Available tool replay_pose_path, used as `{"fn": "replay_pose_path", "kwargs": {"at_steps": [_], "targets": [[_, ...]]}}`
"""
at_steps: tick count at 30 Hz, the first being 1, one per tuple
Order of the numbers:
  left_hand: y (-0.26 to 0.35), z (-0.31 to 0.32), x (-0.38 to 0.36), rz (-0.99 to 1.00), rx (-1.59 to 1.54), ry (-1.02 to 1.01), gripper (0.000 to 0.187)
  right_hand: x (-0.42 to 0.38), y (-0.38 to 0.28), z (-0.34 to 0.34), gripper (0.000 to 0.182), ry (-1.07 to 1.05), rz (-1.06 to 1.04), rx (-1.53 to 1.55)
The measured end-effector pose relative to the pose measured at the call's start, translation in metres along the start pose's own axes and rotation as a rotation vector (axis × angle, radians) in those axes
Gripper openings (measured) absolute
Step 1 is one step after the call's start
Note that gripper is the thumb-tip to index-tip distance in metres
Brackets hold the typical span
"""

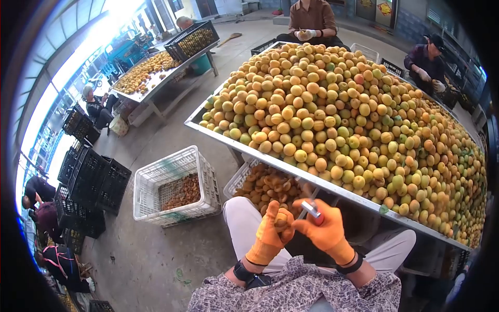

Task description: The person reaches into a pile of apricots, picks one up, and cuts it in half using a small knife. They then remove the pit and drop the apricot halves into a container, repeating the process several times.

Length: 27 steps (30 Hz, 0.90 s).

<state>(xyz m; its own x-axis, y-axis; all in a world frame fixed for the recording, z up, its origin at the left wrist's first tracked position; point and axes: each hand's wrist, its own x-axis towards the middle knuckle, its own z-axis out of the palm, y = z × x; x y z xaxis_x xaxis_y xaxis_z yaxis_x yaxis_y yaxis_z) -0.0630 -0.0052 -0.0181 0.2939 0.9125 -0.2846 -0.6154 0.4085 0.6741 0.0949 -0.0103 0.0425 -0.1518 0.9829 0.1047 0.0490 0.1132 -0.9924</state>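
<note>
At the bottom centre of the frame the person's left hand (270,231), in an orange glove, is curled tight around a small apricot (281,218) held above the lap. The right hand (325,229), also gloved, is clenched on a small metal-tipped tool (311,208) whose tip points toward the fruit. The apricot looks light, soft and easily bruised, so it is best cradled round its sides, not squeezed. Above, the bench (332,188) carries a heap of apricots (343,114). A white crate (174,184) sits on the floor at lower left.
</note>
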Motion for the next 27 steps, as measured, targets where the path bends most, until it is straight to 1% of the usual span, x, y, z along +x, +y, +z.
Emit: {"fn": "replay_pose_path", "kwargs": {"at_steps": [1, 2, 3, 4, 5, 6, 8, 9, 10, 11, 12, 14, 15, 16, 17, 18, 19, 20, 21, 22, 23, 24, 26, 27], "targets": [[0.001, 0.008, -0.001, -0.008, 0.027, 0.079, 0.056, -0.003, 0.014, 0.003, 0.039, -0.034, -0.065, -0.006], [0.001, 0.011, 0.0, -0.02, 0.029, 0.072, 0.056, -0.004, 0.024, 0.005, 0.04, -0.065, -0.129, -0.012], [-0.001, 0.013, 0.0, -0.116, -0.095, 0.137, 0.056, -0.005, 0.026, 0.005, 0.041, -0.074, -0.2, -0.096], [-0.003, 0.016, 0.003, -0.221, -0.214, 0.193, 0.055, -0.009, 0.031, 0.003, 0.043, -0.073, -0.247, -0.289], [-0.008, 0.013, 0.004, -0.209, -0.167, 0.085, 0.055, -0.013, 0.032, 0.002, 0.043, -0.065, -0.247, -0.379], [-0.01, 0.011, 0.004, -0.226, -0.096, 0.042, 0.057, -0.019, 0.032, 0.0, 0.043, -0.047, -0.23, -0.473], [-0.035, -0.002, 0.007, -0.222, -0.124, 0.125, 0.056, -0.03, 0.048, -0.003, 0.036, -0.043, -0.254, -0.535], [-0.038, 0.001, 0.006, -0.247, -0.095, 0.1, 0.057, -0.034, 0.06, -0.002, 0.03, -0.033, -0.227, -0.556], [-0.04, 0.002, 0.003, -0.255, -0.069, 0.088, 0.058, -0.039, 0.063, -0.003, 0.028, -0.049, -0.18, -0.614], [-0.049, -0.01, 0.009, -0.324, -0.066, 0.116, 0.055, -0.043, 0.067, -0.006, 0.03, -0.039, -0.179, -0.64], [-0.057, -0.019, 0.008, -0.317, -0.058, 0.117, 0.055, -0.045, 0.07, -0.008, 0.032, -0.038, -0.191, -0.66], [-0.057, -0.016, 0.01, 0.719, 1.19, -0.132, 0.055, -0.052, 0.063, -0.022, 0.033, 0.0, -0.251, -0.65], [-0.046, -0.014, 0.016, 0.679, 1.121, -0.103, 0.053, -0.056, 0.051, -0.035, 0.033, 0.057, -0.277, -0.585], [-0.029, -0.011, 0.028, 0.026, 0.498, 0.062, 0.049, -0.06, 0.051, -0.045, 0.03, 0.16, -0.288, -0.6], [-0.02, -0.015, 0.039, 0.042, 0.494, 0.092, 0.048, -0.06, 0.049, -0.061, 0.029, 0.241, -0.382, -0.621], [-0.011, -0.022, 0.052, 0.059, 0.49, 0.122, 0.048, -0.065, 0.038, -0.073, 0.027, 0.337, -0.295, -0.679], [0.005, -0.029, 0.063, -0.029, 0.389, 0.124, 0.038, -0.067, 0.039, -0.086, 0.029, 0.44, -0.317, -0.702], [0.005, -0.041, 0.078, -0.012, 0.393, 0.131, 0.038, -0.072, 0.037, -0.094, 0.031, 0.564, -0.217, -0.679], [0.002, -0.056, 0.099, 0.321, 0.744, 0.207, 0.029, -0.075, 0.043, -0.106, 0.033, 0.673, -0.213, -0.753], [0.002, -0.065, 0.109, 0.655, 1.089, 0.28, 0.024, -0.081, 0.043, -0.118, 0.032, 0.732, -0.135, -0.756], [0.017, -0.05, 0.104, 0.767, 1.402, 0.429, 0.03, -0.087, 0.045, -0.128, 0.033, 0.807, 0.014, -0.626], [0.024, -0.045, 0.108, 0.799, 1.358, 0.405, 0.026, -0.09, 0.038, -0.136, 0.026, 0.909, -0.003, -0.567], [0.031, -0.047, 0.121, 0.708, 1.136, 0.314, 0.02, -0.095, 0.014, -0.15, 0.016, 1.029, -0.065, 0.111], [0.032, -0.044, 0.125, 0.708, 1.108, 0.239, 0.017, -0.094, -0.005, -0.16, 0.017, 0.943, -0.223, 0.328]]}}
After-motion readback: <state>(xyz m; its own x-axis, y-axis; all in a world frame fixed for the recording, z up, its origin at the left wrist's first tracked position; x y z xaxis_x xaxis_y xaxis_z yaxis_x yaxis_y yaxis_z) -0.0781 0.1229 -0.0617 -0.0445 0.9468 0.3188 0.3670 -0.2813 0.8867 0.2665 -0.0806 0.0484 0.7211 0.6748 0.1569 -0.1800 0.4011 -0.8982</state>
